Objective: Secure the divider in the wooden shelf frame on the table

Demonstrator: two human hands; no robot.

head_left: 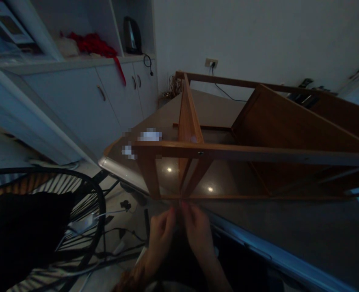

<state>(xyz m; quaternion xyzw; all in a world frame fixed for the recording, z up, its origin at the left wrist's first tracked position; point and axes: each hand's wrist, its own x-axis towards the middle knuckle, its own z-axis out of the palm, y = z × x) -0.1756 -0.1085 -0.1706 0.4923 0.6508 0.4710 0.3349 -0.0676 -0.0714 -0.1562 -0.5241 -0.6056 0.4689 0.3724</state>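
Observation:
A brown wooden shelf frame [194, 151] lies on its side on the table. Its end panel [188, 115] stands upright across the frame, and a hole with a fastener shows on the near rail. In front of the frame's bottom rail, by the table edge, my left hand [161, 229] has its fingers curled closed. Close beside it, my right hand [197, 229] is closed too, thumb and fingers pressed together. Both sets of fingertips point at the frame's lower corner. Dimness and blur hide whatever is between them.
A black corded chair [98, 202] with dark cloth on it stands at the left, cables hanging around it. White cabinets [76, 93] line the back left, holding a kettle [132, 35] and red cloth [92, 44]. A wall socket [211, 63] has a plugged cord.

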